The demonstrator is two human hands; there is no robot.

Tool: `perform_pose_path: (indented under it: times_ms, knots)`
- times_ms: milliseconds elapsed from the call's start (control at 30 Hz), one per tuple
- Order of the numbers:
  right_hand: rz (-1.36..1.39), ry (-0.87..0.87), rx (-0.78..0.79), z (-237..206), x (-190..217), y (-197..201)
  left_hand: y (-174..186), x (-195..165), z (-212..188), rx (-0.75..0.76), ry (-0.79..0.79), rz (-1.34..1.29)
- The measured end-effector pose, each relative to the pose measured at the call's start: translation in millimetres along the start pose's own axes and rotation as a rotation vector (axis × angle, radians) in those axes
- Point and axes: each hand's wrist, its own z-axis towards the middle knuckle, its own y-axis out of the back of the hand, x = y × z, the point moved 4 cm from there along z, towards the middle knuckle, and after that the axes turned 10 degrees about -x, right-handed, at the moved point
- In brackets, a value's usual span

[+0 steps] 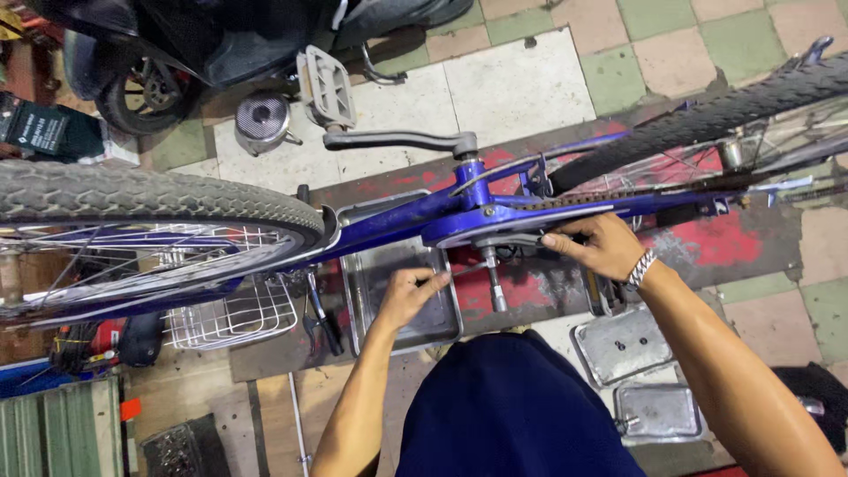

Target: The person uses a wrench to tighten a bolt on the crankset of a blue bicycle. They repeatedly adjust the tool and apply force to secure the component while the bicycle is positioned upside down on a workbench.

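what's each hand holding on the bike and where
The right hand grips the near crank arm at the bottom bracket end. The left hand reaches toward the socket wrench hanging there; contact cannot be told.

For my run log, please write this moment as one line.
left hand: over grey metal tray | right hand: on blue upturned bicycle frame, near chain

Upturned blue bike frame [389, 221] runs left to right across the view, blocking straight reach over it. Open gap btwn the two tyres, around the crank arm [397, 140] and pedal [325, 87]. Below the frame, room over the metal tray [353, 291] is partly taken by the left hand [408, 293]. The socket wrench [491, 274] hangs just right of it. Wire basket [234, 316] and front wheel [141, 208] crowd the left.
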Motion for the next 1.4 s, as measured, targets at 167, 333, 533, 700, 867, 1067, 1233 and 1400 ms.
perform_pose_path:
  times_ms: [167, 333, 533, 700, 867, 1067, 1233, 1400]
  knots:
    - [0.179, -0.111, 0.060, -1.5, 0.0, -3.0, 15.0, -31.6, 2.2, 0.082, 0.019, 0.079]
    - [0.054, -0.089, 0.057, 0.2, 4.1, 2.4, 54.3, -98.5, -8.6, 0.102, 0.206, 0.349]
    - [-0.002, -0.110, 0.072, 0.1, 8.8, 1.4, 75.1, -206.7, -41.7, -0.162, -0.158, 1.020]
    - [0.072, -0.033, 0.028, 0.1, 13.0, -3.0, 55.8, -244.3, -50.9, -0.103, -0.279, 1.070]
    - [0.036, -0.012, 0.037, -1.8, 7.1, -10.7, 59.2, -244.8, -55.1, -0.058, -0.325, 1.028]
    - [0.072, 0.058, -0.135, -8.1, 9.5, -15.8, 95.6, -254.5, -61.0, -0.097, -0.440, 0.792]
    - [0.078, 0.125, -0.601, -42.9, 32.0, 3.5, 170.3, -276.0, -102.2, -0.239, -0.832, 0.981]
    - [-0.073, 0.073, -0.739, -84.2, 61.1, -4.2, 180.9, -186.2, -108.6, -0.287, -0.233, 0.535]
